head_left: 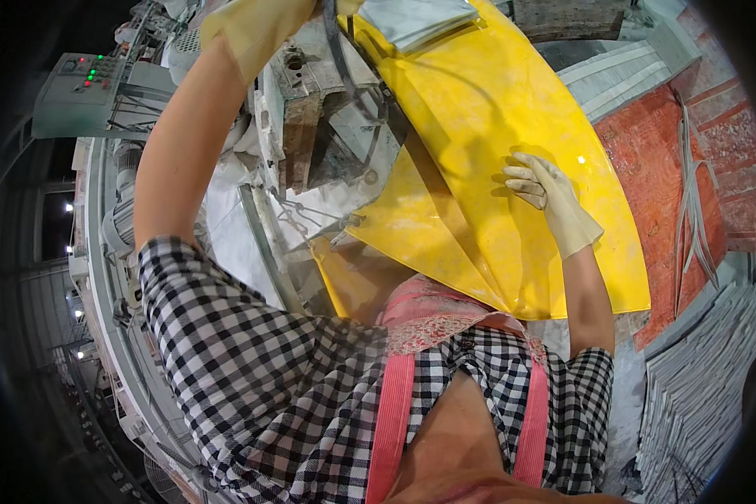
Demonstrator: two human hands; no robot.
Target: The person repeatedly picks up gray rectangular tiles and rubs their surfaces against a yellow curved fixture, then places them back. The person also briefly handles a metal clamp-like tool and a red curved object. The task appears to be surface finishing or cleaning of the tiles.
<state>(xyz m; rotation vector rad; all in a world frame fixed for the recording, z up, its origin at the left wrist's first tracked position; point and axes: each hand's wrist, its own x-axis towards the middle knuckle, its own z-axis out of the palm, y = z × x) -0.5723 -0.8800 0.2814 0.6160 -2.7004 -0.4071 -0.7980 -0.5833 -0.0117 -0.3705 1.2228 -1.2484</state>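
Note:
My left arm reaches up past the top edge, and only part of my left hand (260, 32) in a cream rubber glove shows. Its fingers are cut off by the picture edge, close to a dark strap (342, 63). Over a large glossy yellow sheet (512, 92) is my right hand (542, 186), also gloved. Its fingers are loosely bent, slightly apart and hold nothing; whether they touch the sheet I cannot tell. Flat white-grey slabs (416, 21) lie on the sheet's far end. A folded yellow flap (420, 227) comes down toward my pink apron (445, 315).
A dusty machine block (298, 126) stands left of the sheet, with a cord (294, 214) below it. Farther left are a control box (80, 92) with red and green lights and a long metal frame (101, 252). Stacked thin slabs (701, 386) and a reddish surface (647, 185) are right.

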